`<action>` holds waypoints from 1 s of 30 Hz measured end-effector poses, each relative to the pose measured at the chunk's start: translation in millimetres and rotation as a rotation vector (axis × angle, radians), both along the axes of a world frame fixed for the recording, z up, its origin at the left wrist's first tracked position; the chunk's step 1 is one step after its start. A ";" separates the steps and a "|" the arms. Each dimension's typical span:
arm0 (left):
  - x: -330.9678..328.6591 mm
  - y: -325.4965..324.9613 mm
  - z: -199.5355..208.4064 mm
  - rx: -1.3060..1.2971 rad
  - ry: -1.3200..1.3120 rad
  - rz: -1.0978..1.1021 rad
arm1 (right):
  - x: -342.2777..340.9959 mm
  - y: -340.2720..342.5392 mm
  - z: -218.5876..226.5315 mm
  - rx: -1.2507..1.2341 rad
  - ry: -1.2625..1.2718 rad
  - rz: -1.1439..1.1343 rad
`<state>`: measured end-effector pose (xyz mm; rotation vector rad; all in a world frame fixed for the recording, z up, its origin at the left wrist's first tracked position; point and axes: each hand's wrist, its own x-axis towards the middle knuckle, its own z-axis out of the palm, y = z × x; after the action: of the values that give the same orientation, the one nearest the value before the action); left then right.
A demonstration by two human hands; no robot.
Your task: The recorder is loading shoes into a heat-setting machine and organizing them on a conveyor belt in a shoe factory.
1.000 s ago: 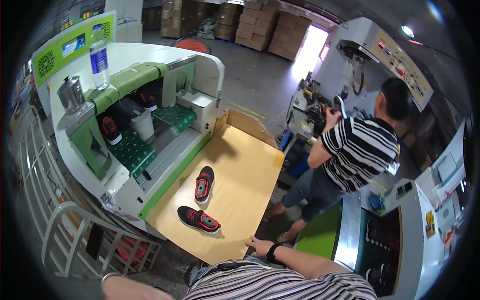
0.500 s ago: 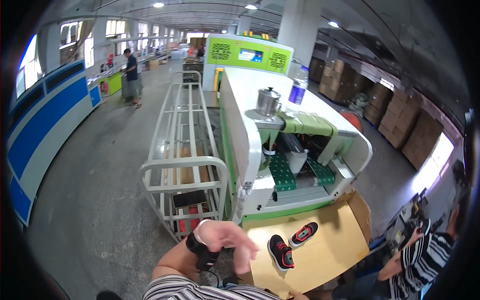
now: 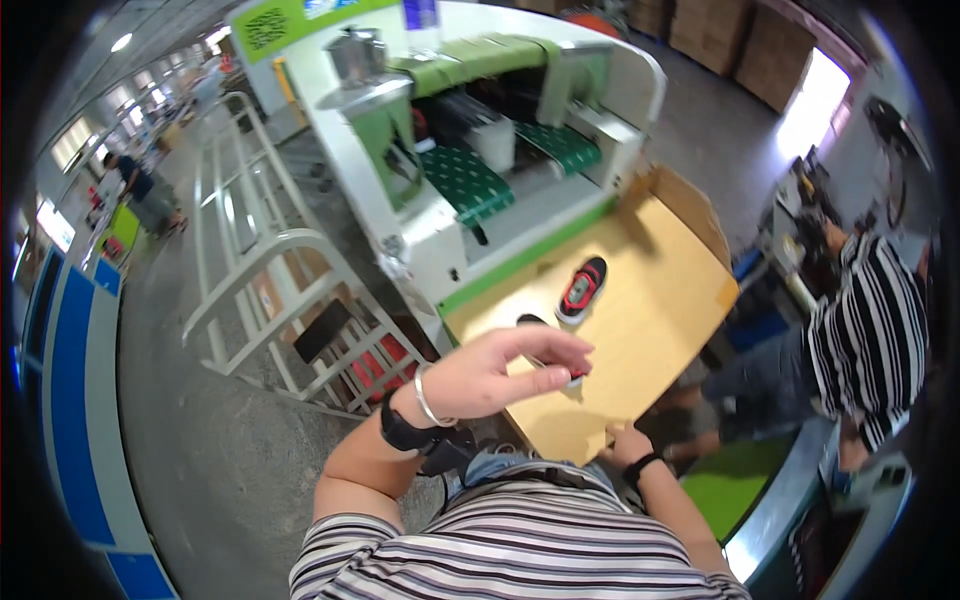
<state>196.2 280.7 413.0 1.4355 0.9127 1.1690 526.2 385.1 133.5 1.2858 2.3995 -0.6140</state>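
The left hand [image 3: 482,374], half open and seemingly empty, hung before a mostly hidden sneaker [image 3: 530,320] on the tabletop [image 3: 660,290], where any grip seemed best kept gentle and clear of the second sneaker [image 3: 582,290] just beyond.

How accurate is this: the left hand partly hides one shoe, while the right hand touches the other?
Wrong about the right hand: the head view shows it touching the board at its edge, not the other shoe. The left hand partly hides one shoe.
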 end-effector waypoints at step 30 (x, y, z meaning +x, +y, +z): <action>-6.7 31.5 1.6 0.437 -0.022 -1.234 | 1.6 -3.7 14.2 -0.094 -0.038 -0.024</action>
<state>189.5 312.2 414.6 1.8572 -0.3417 0.4095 527.8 381.5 147.7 1.2772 2.2993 -0.6940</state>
